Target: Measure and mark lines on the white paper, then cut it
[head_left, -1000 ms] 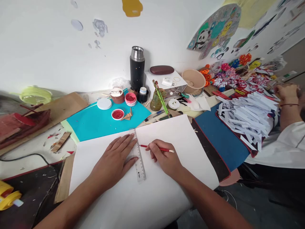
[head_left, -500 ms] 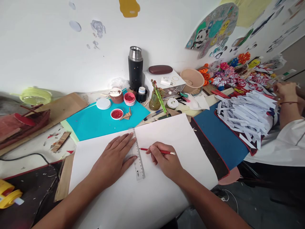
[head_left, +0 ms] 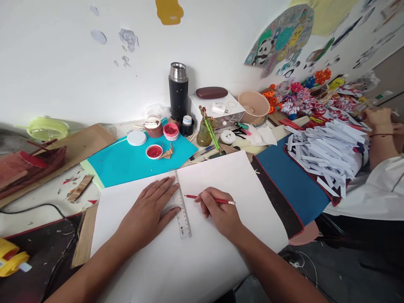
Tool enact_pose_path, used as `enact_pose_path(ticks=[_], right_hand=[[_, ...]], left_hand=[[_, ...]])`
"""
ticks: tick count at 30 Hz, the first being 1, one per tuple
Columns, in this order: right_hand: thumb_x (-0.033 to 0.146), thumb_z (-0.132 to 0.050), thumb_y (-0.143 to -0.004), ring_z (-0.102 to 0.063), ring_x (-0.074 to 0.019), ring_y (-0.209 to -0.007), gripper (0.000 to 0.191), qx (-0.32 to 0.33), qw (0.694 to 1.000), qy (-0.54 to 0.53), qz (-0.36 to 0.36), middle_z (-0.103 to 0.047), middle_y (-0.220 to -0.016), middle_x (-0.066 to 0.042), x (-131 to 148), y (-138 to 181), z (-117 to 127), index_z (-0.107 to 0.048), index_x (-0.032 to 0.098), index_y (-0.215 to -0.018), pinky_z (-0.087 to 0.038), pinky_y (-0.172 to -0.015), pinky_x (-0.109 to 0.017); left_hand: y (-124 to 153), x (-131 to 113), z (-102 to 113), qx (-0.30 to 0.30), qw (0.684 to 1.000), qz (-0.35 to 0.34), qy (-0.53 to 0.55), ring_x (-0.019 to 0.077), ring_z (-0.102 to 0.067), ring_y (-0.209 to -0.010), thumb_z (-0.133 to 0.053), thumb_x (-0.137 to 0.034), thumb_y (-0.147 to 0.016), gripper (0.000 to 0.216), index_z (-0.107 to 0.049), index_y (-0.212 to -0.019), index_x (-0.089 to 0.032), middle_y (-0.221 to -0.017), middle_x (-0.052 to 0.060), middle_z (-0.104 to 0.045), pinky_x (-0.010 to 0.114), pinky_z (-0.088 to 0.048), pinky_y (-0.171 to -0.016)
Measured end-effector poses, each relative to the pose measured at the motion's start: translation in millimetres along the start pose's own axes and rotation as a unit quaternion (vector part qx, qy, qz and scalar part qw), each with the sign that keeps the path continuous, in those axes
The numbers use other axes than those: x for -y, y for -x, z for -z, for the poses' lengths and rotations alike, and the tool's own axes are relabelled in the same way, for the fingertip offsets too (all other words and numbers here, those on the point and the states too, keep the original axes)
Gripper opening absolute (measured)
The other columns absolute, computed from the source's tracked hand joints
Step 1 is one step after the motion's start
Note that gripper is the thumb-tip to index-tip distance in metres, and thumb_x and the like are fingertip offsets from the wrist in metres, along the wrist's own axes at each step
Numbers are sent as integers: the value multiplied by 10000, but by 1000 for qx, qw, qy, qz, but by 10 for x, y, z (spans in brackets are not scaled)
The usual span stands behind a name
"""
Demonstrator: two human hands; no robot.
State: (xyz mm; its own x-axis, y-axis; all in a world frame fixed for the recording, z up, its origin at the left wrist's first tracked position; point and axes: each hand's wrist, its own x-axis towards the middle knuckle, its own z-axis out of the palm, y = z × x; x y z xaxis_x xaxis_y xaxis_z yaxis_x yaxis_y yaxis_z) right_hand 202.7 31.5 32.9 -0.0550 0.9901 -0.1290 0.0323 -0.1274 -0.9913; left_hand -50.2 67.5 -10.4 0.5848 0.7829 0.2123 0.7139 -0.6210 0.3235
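A large white sheet of paper (head_left: pixel 227 181) covers the near part of the table. A clear plastic ruler (head_left: pixel 182 210) lies on it, running away from me. My left hand (head_left: pixel 150 212) lies flat with fingers stretched, pressing the ruler's left side. My right hand (head_left: pixel 220 212) pinches a red pencil (head_left: pixel 211 199), its tip against the ruler's right edge about halfway along.
Behind the sheet lie turquoise paper (head_left: pixel 126 162), red paint pots (head_left: pixel 154 151), a black flask (head_left: pixel 178 90), a brush jar (head_left: pixel 204 132) and a beige bowl (head_left: pixel 255 105). At the right another person's hand (head_left: pixel 378 122) works beside a heap of white paper strips (head_left: pixel 328 151). A yellow tool (head_left: pixel 11 261) lies at the left.
The pencil tip has slid slightly nearer along the ruler's edge. My left hand stays on the ruler. The view has shifted a little.
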Motion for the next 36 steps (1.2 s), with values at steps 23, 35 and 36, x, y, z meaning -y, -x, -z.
enact_pose_path(ticks=[23, 35, 36], right_hand=[[691, -640, -1016, -562, -153, -580, 543, 2, 999, 36, 1, -635, -702, -10, 6, -59, -76, -788, 184, -887, -444, -579, -301], [789, -695, -924, -498, -130, -495, 618, -44, 999, -27, -3, -589, -613, 11, 10, -71, -68, -765, 182, -834, -363, -497, -281], [801, -707, -907, -487, -126, -483, 628, -52, 998, -40, -7, -576, -594, 16, 15, -78, -60, -760, 181, -822, -350, -485, -276]], left_hand=[[-29, -92, 99, -50, 995, 58, 70, 317, -654, -1308, -537, -429, -1092, 329, -733, -1294, -259, -1374, 114, -725, 532, -576, -1113], [-70, -114, 157, -31, 998, 44, 16, 294, -662, -1306, -560, -354, -1081, 345, -712, -1373, -251, -1380, 105, -723, 501, -578, -1120], [-70, -112, 167, -27, 999, 40, 8, 296, -665, -1304, -560, -344, -1079, 330, -724, -1352, -259, -1376, 101, -728, 501, -579, -1115]])
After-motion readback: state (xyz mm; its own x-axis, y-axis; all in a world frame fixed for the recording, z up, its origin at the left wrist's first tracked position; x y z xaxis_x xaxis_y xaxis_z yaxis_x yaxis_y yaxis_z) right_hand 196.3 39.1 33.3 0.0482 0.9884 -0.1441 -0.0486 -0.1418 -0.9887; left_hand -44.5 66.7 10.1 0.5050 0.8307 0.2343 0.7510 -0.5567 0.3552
